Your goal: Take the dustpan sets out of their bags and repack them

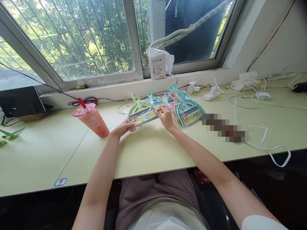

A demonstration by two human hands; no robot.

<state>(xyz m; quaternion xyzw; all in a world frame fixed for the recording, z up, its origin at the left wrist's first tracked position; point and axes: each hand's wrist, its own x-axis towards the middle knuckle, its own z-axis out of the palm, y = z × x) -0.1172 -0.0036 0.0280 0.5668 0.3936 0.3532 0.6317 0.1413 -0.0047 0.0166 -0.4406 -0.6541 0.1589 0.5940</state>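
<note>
Dustpan (144, 117), handle (136, 99) toward window (96, 41)

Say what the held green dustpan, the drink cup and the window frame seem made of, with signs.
Green dustpan: probably moulded plastic, smooth, from its even colour and cut-out handle.
Drink cup: likely thin, see-through plastic; the orange drink shows through.
Window frame: dull grey metal, perhaps aluminium, by its straight, flat bars.

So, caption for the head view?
Bare left hand and right hand hold a green plastic dustpan over a pale yellow tabletop.
</note>
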